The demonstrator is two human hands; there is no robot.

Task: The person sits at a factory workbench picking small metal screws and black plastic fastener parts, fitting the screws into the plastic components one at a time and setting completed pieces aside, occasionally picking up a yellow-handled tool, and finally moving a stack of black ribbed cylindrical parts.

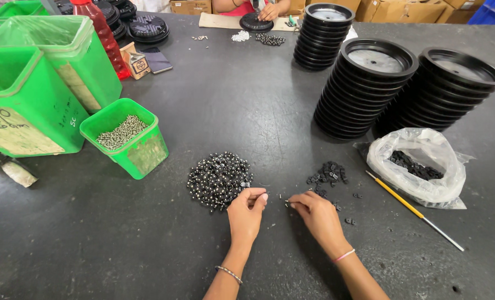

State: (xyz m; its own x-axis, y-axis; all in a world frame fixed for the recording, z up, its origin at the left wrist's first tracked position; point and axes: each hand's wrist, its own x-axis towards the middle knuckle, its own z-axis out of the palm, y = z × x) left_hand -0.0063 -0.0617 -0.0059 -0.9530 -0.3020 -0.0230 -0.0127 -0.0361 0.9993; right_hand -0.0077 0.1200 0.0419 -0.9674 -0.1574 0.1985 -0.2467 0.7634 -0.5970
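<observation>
Fingers (295, 203) on tiny part (indistinct)

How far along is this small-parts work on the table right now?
Done: a large pile of assembled pieces lies by the left hand. In hand: the right hand pinches a small part, hard to make out. Left: a small pile of black clips, more in the plastic bag.

I see a small brown carton (136, 62) beside a dark phone screen (157, 59) at the table's far left, pale paper labels (19, 133) on the green bins, and brown cardboard boxes (403, 10) along the far edge.
</observation>
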